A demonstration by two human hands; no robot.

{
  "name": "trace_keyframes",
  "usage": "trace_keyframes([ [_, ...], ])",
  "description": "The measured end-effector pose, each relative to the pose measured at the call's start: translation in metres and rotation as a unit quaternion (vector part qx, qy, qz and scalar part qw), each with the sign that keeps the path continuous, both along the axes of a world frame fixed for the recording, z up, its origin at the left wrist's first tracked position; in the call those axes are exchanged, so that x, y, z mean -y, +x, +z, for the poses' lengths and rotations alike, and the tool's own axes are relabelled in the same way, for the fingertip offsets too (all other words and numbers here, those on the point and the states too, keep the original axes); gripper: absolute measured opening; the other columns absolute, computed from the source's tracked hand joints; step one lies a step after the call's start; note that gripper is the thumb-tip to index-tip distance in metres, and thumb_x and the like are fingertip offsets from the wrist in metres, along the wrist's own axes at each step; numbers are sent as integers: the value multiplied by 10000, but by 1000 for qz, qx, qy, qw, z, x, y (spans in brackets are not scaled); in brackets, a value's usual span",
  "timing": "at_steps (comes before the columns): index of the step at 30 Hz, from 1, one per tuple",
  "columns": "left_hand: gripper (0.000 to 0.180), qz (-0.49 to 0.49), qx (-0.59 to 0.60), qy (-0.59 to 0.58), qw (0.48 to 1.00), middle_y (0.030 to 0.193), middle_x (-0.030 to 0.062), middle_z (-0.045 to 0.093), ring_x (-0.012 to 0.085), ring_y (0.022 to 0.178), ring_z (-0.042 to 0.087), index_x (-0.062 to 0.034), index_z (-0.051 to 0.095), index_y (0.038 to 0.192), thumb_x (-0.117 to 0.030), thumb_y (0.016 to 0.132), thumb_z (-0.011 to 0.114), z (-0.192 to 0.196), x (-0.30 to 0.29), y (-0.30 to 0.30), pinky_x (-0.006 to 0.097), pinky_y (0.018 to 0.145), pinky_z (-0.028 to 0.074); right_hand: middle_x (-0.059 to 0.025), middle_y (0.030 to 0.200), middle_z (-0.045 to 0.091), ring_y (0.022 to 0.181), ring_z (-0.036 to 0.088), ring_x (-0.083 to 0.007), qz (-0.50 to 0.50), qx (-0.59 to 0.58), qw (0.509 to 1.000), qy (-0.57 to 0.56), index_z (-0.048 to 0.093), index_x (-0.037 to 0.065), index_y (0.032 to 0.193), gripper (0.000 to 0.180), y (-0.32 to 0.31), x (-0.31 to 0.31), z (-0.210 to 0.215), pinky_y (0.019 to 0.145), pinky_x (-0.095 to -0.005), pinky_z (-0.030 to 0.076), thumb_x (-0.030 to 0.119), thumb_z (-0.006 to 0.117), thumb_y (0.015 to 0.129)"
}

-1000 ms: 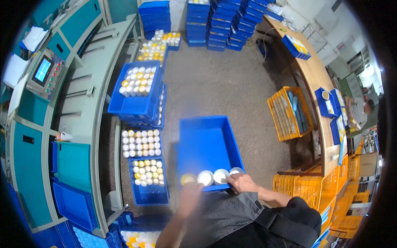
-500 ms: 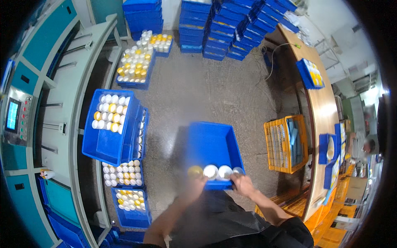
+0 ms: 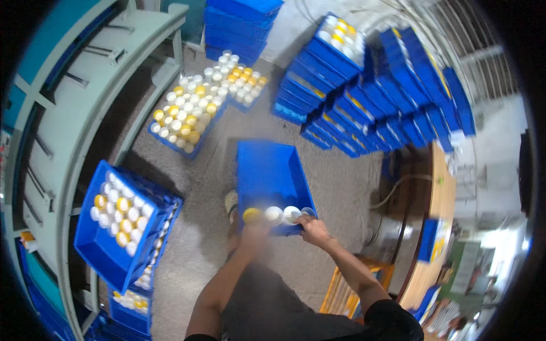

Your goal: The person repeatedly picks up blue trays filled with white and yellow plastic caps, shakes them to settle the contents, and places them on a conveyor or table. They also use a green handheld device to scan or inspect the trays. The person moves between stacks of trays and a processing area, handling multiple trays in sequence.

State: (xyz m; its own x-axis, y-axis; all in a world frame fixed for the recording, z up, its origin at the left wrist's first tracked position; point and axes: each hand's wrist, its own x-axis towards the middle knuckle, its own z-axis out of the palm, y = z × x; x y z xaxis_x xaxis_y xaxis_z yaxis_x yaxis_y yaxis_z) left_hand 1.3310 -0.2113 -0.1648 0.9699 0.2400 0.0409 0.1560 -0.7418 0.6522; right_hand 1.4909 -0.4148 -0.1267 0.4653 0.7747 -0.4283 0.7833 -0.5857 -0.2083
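In front of me I carry a blue plastic crate (image 3: pixel 266 165) by its near side, above the floor. Inside, along that near wall, stands a short row of round cups or containers: a yellow one (image 3: pixel 251 215) at the left, white ones (image 3: pixel 273 215) in the middle and a clear-looking one at the right. My right hand (image 3: pixel 314 232) is closed round the near right corner of the rim. At the near left, my left hand (image 3: pixel 255 236) grips the same rim; it is blurred and its fingers are partly hidden.
Tilted on a stack at left sits a part-filled blue crate (image 3: pixel 96 250). More filled crates (image 3: pixel 199 150) lie beside the pale green machine frame (image 3: pixel 94 85). Tall blue crate stacks (image 3: pixel 352 108) stand ahead right. A wooden table (image 3: pixel 424 258) and an orange basket (image 3: pixel 341 290) are at right.
My view has swung toward the right, so the crate stacks ahead look nearer. The carried crate has moved along with me, both hands still on its near side. A shoe now shows beside it.
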Motion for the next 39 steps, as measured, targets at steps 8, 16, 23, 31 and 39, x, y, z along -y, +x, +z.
trace_keyframes([
  [8,279,92,-167,-43,981,874,160,661,340,858,657,-65,665,1025,16,768,594,-215,-56,255,439,711,550,-124,971,667,945,648,-327,109,-30,993,-13,645,112,1042,294,303,-105,-238,778,-452,535,41,628,758],
  [16,260,170,-250,-56,951,900,184,646,354,830,653,-54,631,1075,-37,827,556,-425,-12,370,423,689,559,-117,968,636,963,636,-319,219,-63,974,-8,606,90,1110,385,444,-120,-426,777,-440,541,36,660,733],
  [23,308,178,-214,-173,945,954,205,660,366,859,654,-18,612,1153,-108,863,565,-527,57,393,433,719,532,-168,1017,663,924,672,-322,199,-181,961,-65,604,57,1137,377,493,-75,-520,765,-468,547,78,665,765],
  [31,328,219,-297,-37,929,919,155,694,305,806,685,-91,646,1146,-139,826,595,-463,32,400,431,689,566,-181,958,691,914,684,-344,243,-111,952,-151,645,77,1101,254,503,-108,-494,759,-466,550,141,573,866],
  [39,277,279,-284,-86,913,832,178,672,337,775,681,19,605,1108,-82,860,538,-399,-33,408,451,678,568,-176,941,696,850,682,-365,160,-109,975,113,679,74,1051,235,528,-273,-370,708,-465,552,53,551,855],
])
